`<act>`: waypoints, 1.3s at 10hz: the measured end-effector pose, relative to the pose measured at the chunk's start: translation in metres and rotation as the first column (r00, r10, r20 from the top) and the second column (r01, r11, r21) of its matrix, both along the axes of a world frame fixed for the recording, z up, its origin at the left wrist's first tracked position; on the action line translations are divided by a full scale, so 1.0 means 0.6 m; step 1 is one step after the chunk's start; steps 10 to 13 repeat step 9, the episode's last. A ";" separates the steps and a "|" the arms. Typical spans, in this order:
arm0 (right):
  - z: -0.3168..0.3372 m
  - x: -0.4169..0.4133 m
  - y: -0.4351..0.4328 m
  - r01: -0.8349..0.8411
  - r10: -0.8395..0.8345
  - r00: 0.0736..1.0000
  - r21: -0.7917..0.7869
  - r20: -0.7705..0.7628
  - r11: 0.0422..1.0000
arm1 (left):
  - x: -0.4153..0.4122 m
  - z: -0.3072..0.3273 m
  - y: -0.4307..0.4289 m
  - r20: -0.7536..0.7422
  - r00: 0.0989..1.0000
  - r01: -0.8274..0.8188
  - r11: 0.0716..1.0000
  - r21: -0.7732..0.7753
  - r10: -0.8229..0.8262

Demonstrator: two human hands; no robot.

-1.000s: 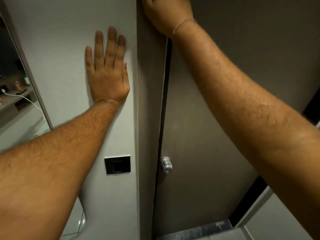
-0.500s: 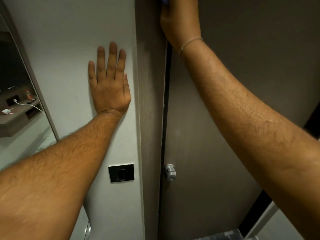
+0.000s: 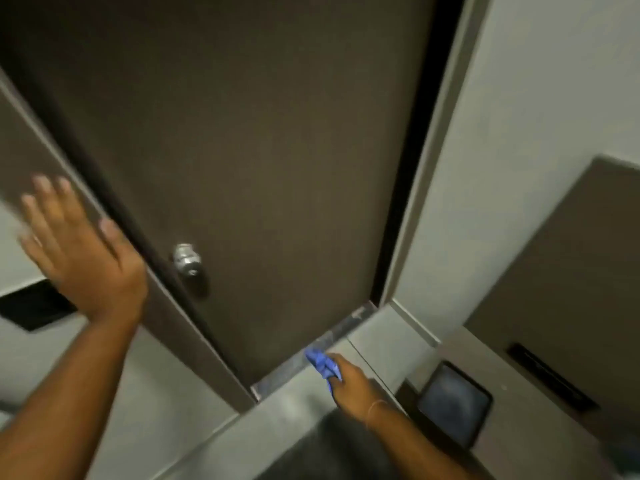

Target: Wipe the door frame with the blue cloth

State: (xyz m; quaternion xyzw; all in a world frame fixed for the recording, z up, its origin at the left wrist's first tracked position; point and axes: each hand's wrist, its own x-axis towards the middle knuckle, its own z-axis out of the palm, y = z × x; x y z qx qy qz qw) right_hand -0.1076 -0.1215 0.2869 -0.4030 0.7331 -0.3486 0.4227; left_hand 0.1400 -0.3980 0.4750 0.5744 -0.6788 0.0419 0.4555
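Right hand (image 3: 349,382): low in the view, fingers curled around the blue cloth (image 3: 322,365), which bunches out past the knuckles; a thin band circles the wrist. The cloth sits at the foot of the door, over or against the grey threshold strip (image 3: 311,351) that runs along the bottom of the doorway; whether it actually presses on the strip cannot be told through the blur. Left hand (image 3: 79,251): raised at the left, palm forward, fingers spread and straight, holding nothing; it overlaps the left upright of the door frame (image 3: 41,161) and the pale wall beside it, but contact cannot be confirmed, the fingers being smeared by motion. Door (image 3: 249,140): dark brown, closed, filling the centre of the view. Silver round knob (image 3: 187,261): on the door's left edge, just right of the left hand. Black wall switch plate (image 3: 34,308): on the wall at the far left, below the left hand. Right side of the doorway: a black gap and a pale grey jamb (image 3: 433,140). Small dark bin (image 3: 453,401): on the floor at the lower right, near the right forearm.
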 end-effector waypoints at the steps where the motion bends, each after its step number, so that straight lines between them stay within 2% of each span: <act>1: -0.101 -0.070 0.103 0.096 -0.094 0.995 0.267 -0.020 0.959 | -0.099 -0.177 0.140 0.219 0.943 0.208 0.959 0.194 -0.249; 2: -0.211 -0.170 0.210 0.190 -0.212 0.977 0.475 -0.006 0.859 | -0.203 -0.406 0.359 0.328 0.677 0.312 0.660 0.683 -0.659; 3: -0.268 -0.240 0.247 0.156 -0.176 0.984 0.558 -0.019 0.815 | -0.241 -0.523 0.461 0.248 0.522 0.279 0.439 0.854 -0.816; 4: -0.346 -0.343 0.257 0.193 -0.242 0.970 0.617 -0.004 0.762 | -0.264 -0.662 0.561 0.160 0.406 0.211 0.263 0.941 -0.900; 5: -0.385 -0.403 0.254 0.320 -0.357 0.932 0.607 -0.064 0.727 | -0.263 -0.712 0.582 0.144 0.391 0.077 0.188 0.979 -0.909; 6: -0.436 -0.474 0.247 0.432 -0.413 0.896 0.542 -0.165 0.721 | -0.280 -0.753 0.564 0.108 0.494 0.003 0.125 0.992 -0.863; 7: -0.455 -0.496 0.234 0.441 -0.414 0.893 0.519 -0.175 0.732 | -0.296 -0.764 0.542 0.123 0.531 0.011 0.152 0.988 -0.838; 8: -0.484 -0.467 0.234 0.284 -0.269 0.957 0.557 -0.111 0.780 | -0.321 -0.759 0.516 0.160 0.548 0.005 0.195 0.981 -0.821; 9: -0.490 -0.429 0.237 0.190 -0.163 0.982 0.587 -0.099 0.787 | -0.325 -0.751 0.501 0.172 0.516 -0.010 0.194 0.981 -0.839; 13: -0.490 -0.429 0.237 0.190 -0.163 0.982 0.587 -0.099 0.787 | -0.325 -0.751 0.501 0.172 0.516 -0.010 0.194 0.981 -0.839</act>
